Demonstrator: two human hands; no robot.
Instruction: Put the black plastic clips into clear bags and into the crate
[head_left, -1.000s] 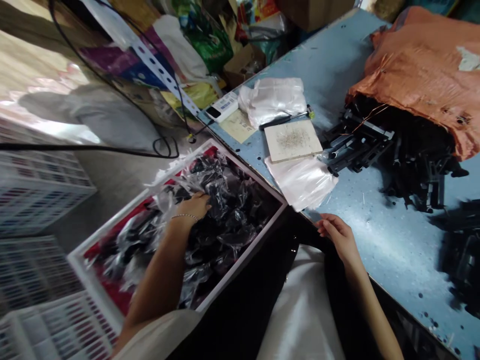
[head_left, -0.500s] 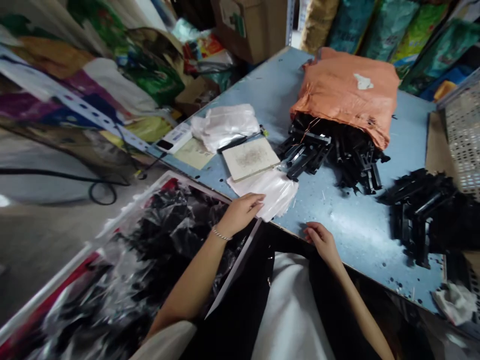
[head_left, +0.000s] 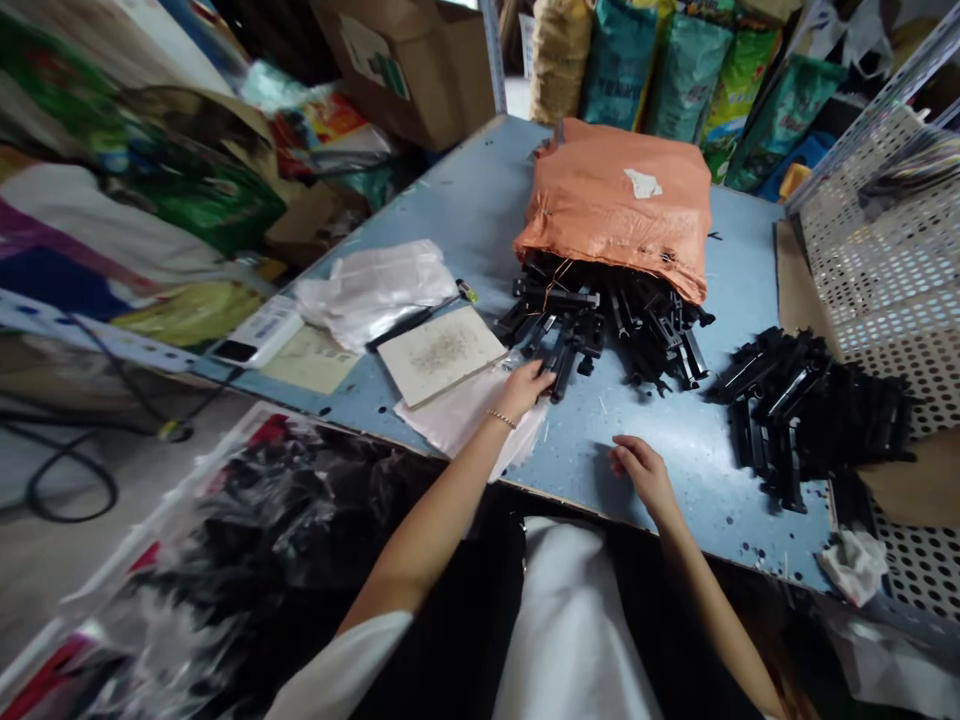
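Note:
My left hand (head_left: pixel 524 389), with a beaded bracelet at the wrist, reaches over the stack of thin clear plastic bags (head_left: pixel 457 420). Its fingers are closed on the near end of a black plastic part (head_left: pixel 561 368) at the edge of the pile. More black plastic parts (head_left: pixel 660 335) spill from the mouth of an orange woven sack (head_left: pixel 619 195). Above the table's front edge, my right hand (head_left: pixel 642 473) is loosely curled with fingers apart and nothing in it. A worn pale block (head_left: pixel 442 352) lies on the bags.
On the blue table (head_left: pixel 600 450), a second heap of black parts (head_left: pixel 802 400) lies at the right, near a perforated metal panel (head_left: pixel 862 250). A folded clear plastic sheet (head_left: pixel 382 285) lies at the left. Below the left edge stands a crate (head_left: pixel 172 500) of bagged black pieces.
My left hand has moved from the plastic bags forward and right to a black part, closing its fingers on it. My right hand stays near the table edge. The view has swung right.

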